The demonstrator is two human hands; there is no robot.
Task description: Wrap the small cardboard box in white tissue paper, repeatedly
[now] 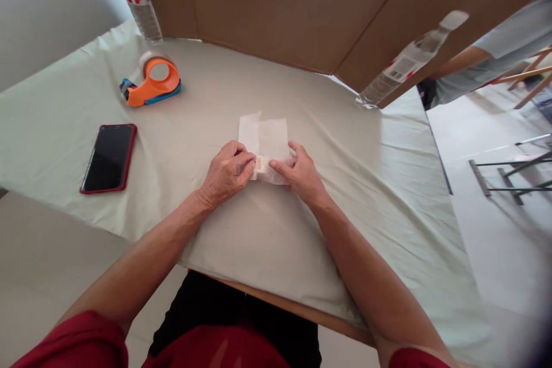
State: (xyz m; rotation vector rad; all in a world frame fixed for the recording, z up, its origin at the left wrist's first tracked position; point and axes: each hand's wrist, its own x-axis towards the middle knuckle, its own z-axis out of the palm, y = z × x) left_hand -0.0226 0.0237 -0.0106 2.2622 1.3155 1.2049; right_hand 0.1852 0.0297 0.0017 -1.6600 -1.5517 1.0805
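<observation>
A thin white paper sheet (273,133) lies on the pale green cloth in front of me, its near part folded over a small whitish item (262,163) that shows through between my hands. My left hand (230,169) pinches the left edge of the folded part between thumb and fingers. On the other side, my right hand (302,172) grips the right end of the fold, thumb on top and fingers behind it. What exactly the paper wraps is too small to make out.
An orange and blue tape dispenser (158,81) and a dark phone in a red case (108,158) lie left. Water bottles (140,3) (409,63) stand before a cardboard panel (276,6). Behind it at right, a person's arm (461,62) shows.
</observation>
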